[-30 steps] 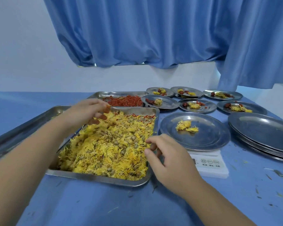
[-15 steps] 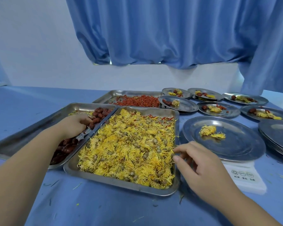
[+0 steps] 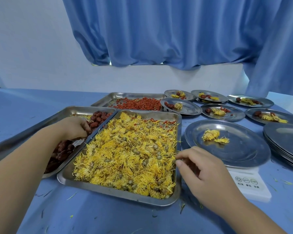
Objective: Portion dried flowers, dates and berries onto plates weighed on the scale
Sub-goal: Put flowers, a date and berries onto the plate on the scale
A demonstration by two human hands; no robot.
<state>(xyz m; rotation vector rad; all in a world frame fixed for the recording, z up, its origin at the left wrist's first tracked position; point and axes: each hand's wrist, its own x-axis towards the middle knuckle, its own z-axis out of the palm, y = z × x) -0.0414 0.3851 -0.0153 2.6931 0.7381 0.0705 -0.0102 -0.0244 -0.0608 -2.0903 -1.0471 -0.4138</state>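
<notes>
Left hand (image 3: 74, 127) curled down into dates (image 3: 98, 116), grip hidden, right hand (image 3: 205, 173) loosely curled, holding nothing

soft bluish daylight filters through curtains; sharp focus, wide-angle bending at edges.

Yellow flowers (image 3: 127, 154), dark red dates (image 3: 98, 118), orange-red berries (image 3: 140, 103) (all in silvery trays (image 3: 118, 195)), blue cloth (image 3: 108, 220).

Two bare forearms reach forward, hands apart.
The left hand (image 3: 74, 128) is palm down, fingers curled downward, their tips hidden. The right hand (image 3: 203, 173), nearer the body, has loosely bent fingers, thumb and forefinger pointing left, slightly apart.
</notes>
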